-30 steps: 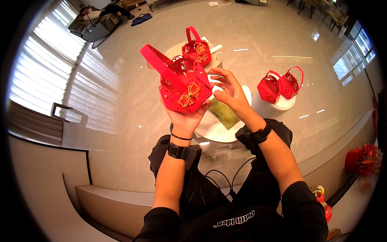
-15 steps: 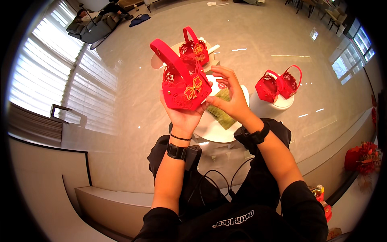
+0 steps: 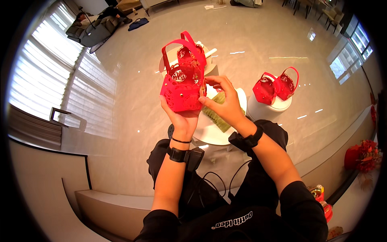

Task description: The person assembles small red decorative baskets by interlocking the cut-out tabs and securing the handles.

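Observation:
A red felt basket [image 3: 182, 99] with cut-out sides and a tall loop handle rests upright in my left hand [image 3: 181, 119], whose fingers are around its base from below. At the basket's right side, my right hand [image 3: 223, 98] grips the edge with its thumb in front and its fingers behind. The gold bow ornament [image 3: 202, 87] shows only edge-on beside that thumb. Directly behind stands a second red basket [image 3: 189, 54], partly covered by the held one.
Below my hands is a white round table [image 3: 209, 135] with a green cloth-like piece [image 3: 219, 115] on it. Two more red baskets [image 3: 264, 90] sit on a white cylindrical stool [image 3: 268, 108] at the right. A person [image 3: 107, 14] lies on a grey recliner [image 3: 90, 34] far left.
The held basket has turned so its bow now faces right, and it sits slightly lower. My right hand has moved left and closed on the basket's side.

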The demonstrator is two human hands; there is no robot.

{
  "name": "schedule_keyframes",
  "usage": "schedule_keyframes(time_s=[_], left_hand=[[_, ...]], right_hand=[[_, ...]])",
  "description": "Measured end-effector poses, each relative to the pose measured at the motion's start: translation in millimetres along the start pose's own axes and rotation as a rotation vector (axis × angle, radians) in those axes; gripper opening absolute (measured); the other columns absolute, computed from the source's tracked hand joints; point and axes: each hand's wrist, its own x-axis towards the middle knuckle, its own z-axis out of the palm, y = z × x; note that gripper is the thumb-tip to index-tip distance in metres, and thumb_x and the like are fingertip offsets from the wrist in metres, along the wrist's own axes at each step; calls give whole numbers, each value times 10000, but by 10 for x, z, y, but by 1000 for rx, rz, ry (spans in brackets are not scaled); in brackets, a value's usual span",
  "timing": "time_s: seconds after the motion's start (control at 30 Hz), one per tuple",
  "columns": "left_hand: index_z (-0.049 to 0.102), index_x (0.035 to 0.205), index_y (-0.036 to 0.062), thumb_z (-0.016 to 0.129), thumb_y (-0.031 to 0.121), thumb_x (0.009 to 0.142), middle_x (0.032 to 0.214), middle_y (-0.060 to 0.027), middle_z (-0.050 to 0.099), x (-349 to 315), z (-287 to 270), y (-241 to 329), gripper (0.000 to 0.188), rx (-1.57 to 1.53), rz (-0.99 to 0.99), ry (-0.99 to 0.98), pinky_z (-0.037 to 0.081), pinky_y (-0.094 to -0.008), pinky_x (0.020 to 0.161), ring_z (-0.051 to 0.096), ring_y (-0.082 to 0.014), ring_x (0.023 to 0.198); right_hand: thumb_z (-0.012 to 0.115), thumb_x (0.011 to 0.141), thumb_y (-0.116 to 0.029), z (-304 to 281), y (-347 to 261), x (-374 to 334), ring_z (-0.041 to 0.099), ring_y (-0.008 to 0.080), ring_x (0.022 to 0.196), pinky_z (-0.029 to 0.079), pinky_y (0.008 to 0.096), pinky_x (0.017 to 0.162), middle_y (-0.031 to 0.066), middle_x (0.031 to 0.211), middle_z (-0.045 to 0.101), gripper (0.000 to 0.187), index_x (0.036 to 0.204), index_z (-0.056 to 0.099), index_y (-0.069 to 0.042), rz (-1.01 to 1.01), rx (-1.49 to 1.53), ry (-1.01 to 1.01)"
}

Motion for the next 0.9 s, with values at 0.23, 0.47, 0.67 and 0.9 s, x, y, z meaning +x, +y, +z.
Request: schedule_keyframes(time_s=[0.23,0.47,0.67,0.9], left_hand=[[388,1448,213,327,752,905,1412,-46,491,16,-57,-42,768,14,4,-38,434,-471,1026,490,-254,1275],[402,1438,199,337,743,909,1400,-50,500,39,-113,-32,762,-4,-24,-47,429,-480,1028,502,-254,1261],[399,1431,145,314,721,934,1364,-69,533,3,-76,-11,766,-22,-32,-33,486,-438,980,557,-252,1212],[399,1423,108,335,700,950,1351,-98,538,11,-142,-74,760,60,-30,-93,493,-421,986,560,-253,1211]], right_hand=[[809,769,-226,-11,-23,-9,588,231,1042,465,355,891,103,1115,607,518,1193,592,-24,23,16,-12],[814,766,-225,-6,7,-7,578,218,1033,464,351,899,102,1120,603,520,1195,594,-30,40,11,-8],[837,744,-250,-12,54,-26,559,230,1053,464,368,911,111,1202,556,613,1245,553,-40,63,8,-46],[882,694,-319,74,99,-77,501,264,1203,432,411,1008,124,1347,458,917,1412,364,-78,81,92,-83]])
